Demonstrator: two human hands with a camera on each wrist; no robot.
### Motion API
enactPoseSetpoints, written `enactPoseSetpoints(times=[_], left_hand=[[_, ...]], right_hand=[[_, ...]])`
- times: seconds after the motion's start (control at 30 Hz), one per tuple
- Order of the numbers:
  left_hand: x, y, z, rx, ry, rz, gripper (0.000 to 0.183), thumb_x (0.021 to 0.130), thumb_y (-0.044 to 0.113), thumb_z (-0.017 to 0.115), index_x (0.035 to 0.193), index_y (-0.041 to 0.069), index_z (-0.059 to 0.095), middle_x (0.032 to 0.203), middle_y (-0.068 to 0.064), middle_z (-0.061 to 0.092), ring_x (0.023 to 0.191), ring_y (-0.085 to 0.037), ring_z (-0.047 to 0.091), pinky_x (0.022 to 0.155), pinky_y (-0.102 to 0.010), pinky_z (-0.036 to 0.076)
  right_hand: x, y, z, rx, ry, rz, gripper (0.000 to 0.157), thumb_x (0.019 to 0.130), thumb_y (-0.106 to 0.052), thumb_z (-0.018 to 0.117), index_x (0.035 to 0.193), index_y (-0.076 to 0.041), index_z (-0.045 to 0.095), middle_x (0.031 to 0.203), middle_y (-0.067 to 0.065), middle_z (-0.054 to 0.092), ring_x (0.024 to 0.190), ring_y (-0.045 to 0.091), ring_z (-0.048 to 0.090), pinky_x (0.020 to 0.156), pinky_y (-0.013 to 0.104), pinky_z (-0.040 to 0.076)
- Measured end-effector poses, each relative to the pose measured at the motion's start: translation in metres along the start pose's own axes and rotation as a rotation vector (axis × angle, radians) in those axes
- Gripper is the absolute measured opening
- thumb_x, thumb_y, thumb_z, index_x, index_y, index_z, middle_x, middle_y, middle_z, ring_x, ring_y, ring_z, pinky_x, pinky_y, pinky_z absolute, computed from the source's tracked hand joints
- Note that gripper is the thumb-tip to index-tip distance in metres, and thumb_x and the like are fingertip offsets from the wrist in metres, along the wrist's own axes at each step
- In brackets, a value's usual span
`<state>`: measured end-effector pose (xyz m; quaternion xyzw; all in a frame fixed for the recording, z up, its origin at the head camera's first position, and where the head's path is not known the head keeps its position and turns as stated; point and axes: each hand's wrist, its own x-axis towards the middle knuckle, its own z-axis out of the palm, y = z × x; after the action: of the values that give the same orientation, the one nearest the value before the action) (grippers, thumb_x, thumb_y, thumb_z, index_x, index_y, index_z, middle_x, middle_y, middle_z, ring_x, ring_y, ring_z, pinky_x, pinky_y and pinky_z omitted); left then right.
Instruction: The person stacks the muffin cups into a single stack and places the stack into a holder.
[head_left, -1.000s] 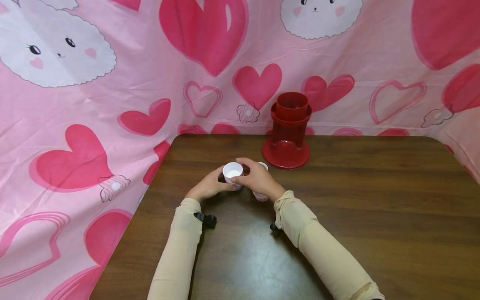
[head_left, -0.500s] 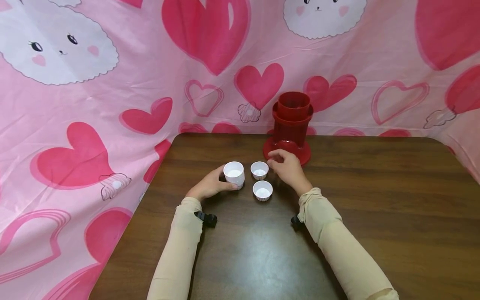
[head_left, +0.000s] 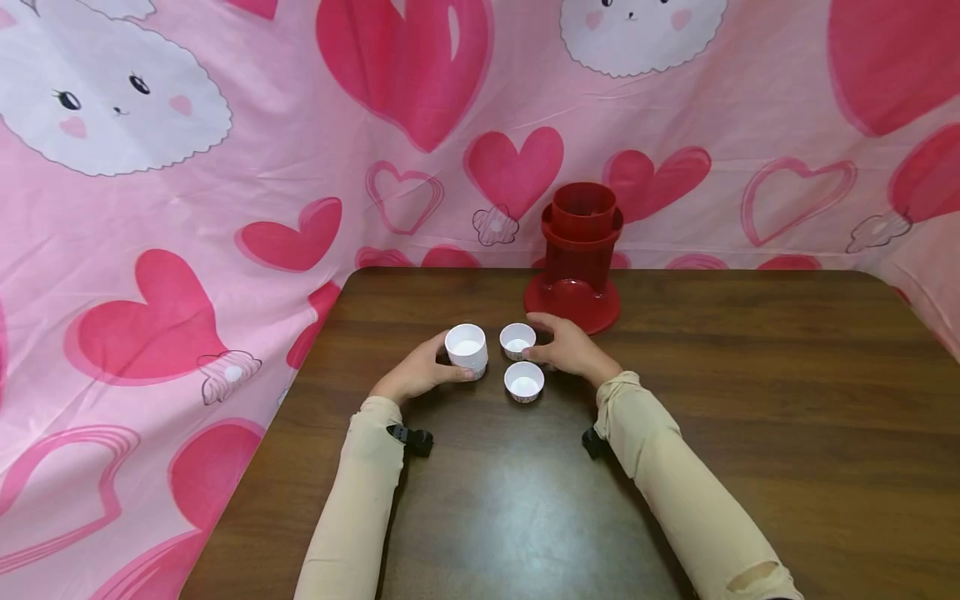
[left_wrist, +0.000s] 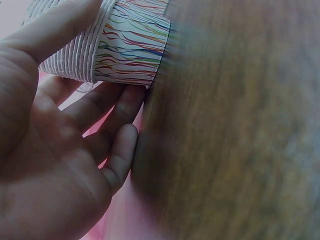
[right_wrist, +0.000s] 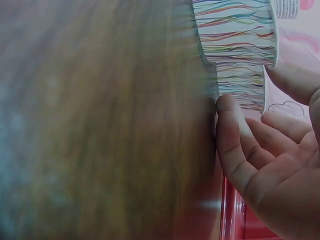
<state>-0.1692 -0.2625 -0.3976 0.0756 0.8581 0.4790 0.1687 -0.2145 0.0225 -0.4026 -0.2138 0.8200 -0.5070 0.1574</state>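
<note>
My left hand holds a stack of white paper cups, thumb across the near side and fingers behind. In the left wrist view, several nested rims show above the lowest cup's multicoloured wavy lines. Right of the stack, two single paper cups stand upright on the table, a far one and a near one. My right hand is at the far cup's right side, thumb over its near rim and forefinger by its far edge. In the right wrist view, loosely bent fingers reach the striped cup wall.
Behind the cups stands a red plastic holder with a round base, close to my right hand. The brown wooden table extends to both sides. A pink heart-patterned cloth hangs along its back and left edges.
My right hand leaves the stack, swings right past the two single cups, then comes back left to the far one. My left hand stays on the stack.
</note>
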Motion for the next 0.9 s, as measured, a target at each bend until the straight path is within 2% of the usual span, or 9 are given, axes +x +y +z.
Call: enactPoseSetpoints(times=[0.1, 0.23, 0.3, 0.33, 0.4, 0.47, 0.7, 0.8, 0.9], left_hand=[[-0.010, 0.016, -0.001, 0.001, -0.006, 0.012, 0.077, 0.086, 0.015, 0.082, 0.150, 0.003, 0.042, 0.138, -0.017, 0.055, 0.128, -0.035, 0.047, 0.109, -0.054, 0.034], [-0.010, 0.014, -0.001, 0.004, 0.003, 0.030, 0.078, 0.085, 0.022, 0.084, 0.150, 0.007, 0.043, 0.137, -0.014, 0.055, 0.127, -0.032, 0.048, 0.108, -0.054, 0.035], [-0.004, 0.003, 0.000, 0.010, 0.010, 0.028, 0.081, 0.083, 0.027, 0.085, 0.150, 0.011, 0.043, 0.138, -0.011, 0.055, 0.128, -0.030, 0.048, 0.108, -0.053, 0.035], [-0.001, -0.002, 0.000, 0.013, 0.013, 0.027, 0.082, 0.083, 0.029, 0.086, 0.151, 0.013, 0.043, 0.138, -0.009, 0.055, 0.128, -0.029, 0.048, 0.109, -0.053, 0.034], [-0.002, -0.001, 0.000, 0.019, 0.015, 0.022, 0.082, 0.082, 0.030, 0.086, 0.151, 0.013, 0.043, 0.138, -0.009, 0.055, 0.128, -0.028, 0.047, 0.109, -0.052, 0.034], [-0.002, -0.001, 0.000, 0.021, 0.017, 0.019, 0.083, 0.082, 0.030, 0.086, 0.151, 0.014, 0.043, 0.139, -0.009, 0.055, 0.129, -0.029, 0.047, 0.110, -0.053, 0.034], [-0.002, -0.001, 0.001, 0.022, 0.019, 0.014, 0.082, 0.082, 0.031, 0.086, 0.150, 0.014, 0.044, 0.138, -0.008, 0.055, 0.128, -0.028, 0.048, 0.109, -0.053, 0.035], [-0.001, -0.002, 0.000, 0.018, 0.020, 0.010, 0.081, 0.082, 0.030, 0.086, 0.150, 0.015, 0.044, 0.138, -0.007, 0.056, 0.128, -0.027, 0.048, 0.109, -0.052, 0.035], [-0.001, -0.002, 0.000, 0.014, 0.019, 0.005, 0.082, 0.081, 0.030, 0.087, 0.150, 0.017, 0.044, 0.138, -0.006, 0.055, 0.128, -0.027, 0.047, 0.109, -0.051, 0.035]], right_hand=[[0.002, -0.002, 0.001, -0.006, -0.010, 0.029, 0.071, 0.087, -0.011, 0.077, 0.148, 0.005, 0.044, 0.142, 0.028, 0.052, 0.074, 0.022, 0.061, 0.058, 0.031, 0.053], [0.006, -0.003, 0.004, -0.025, -0.026, 0.063, 0.072, 0.088, -0.010, 0.077, 0.150, 0.002, 0.043, 0.145, 0.025, 0.050, 0.098, 0.030, 0.061, 0.068, 0.036, 0.055], [0.008, -0.003, 0.005, -0.064, -0.028, 0.051, 0.072, 0.088, -0.012, 0.078, 0.150, 0.003, 0.043, 0.146, 0.024, 0.049, 0.114, 0.032, 0.059, 0.085, 0.040, 0.054], [0.009, -0.003, 0.005, -0.087, -0.028, 0.046, 0.073, 0.088, -0.013, 0.079, 0.149, 0.003, 0.043, 0.147, 0.023, 0.048, 0.123, 0.033, 0.054, 0.094, 0.043, 0.051], [0.011, -0.003, 0.007, -0.133, -0.027, 0.034, 0.074, 0.088, -0.016, 0.079, 0.149, 0.004, 0.044, 0.148, 0.023, 0.047, 0.133, 0.034, 0.048, 0.107, 0.048, 0.040], [0.012, -0.004, 0.007, -0.166, -0.021, 0.025, 0.074, 0.087, -0.017, 0.080, 0.148, 0.005, 0.044, 0.149, 0.022, 0.047, 0.137, 0.035, 0.044, 0.113, 0.049, 0.031], [0.012, -0.007, 0.010, -0.192, 0.010, 0.049, 0.069, 0.087, -0.019, 0.080, 0.144, 0.005, 0.049, 0.142, 0.024, 0.054, 0.130, 0.036, 0.050, 0.110, 0.049, 0.036], [0.012, -0.008, 0.010, -0.185, 0.026, 0.066, 0.068, 0.087, -0.019, 0.080, 0.144, 0.004, 0.050, 0.139, 0.023, 0.056, 0.119, 0.035, 0.057, 0.104, 0.048, 0.043], [0.012, -0.009, 0.010, -0.157, 0.041, 0.083, 0.068, 0.086, -0.019, 0.081, 0.143, 0.002, 0.051, 0.135, 0.022, 0.059, 0.101, 0.032, 0.062, 0.090, 0.043, 0.051]])
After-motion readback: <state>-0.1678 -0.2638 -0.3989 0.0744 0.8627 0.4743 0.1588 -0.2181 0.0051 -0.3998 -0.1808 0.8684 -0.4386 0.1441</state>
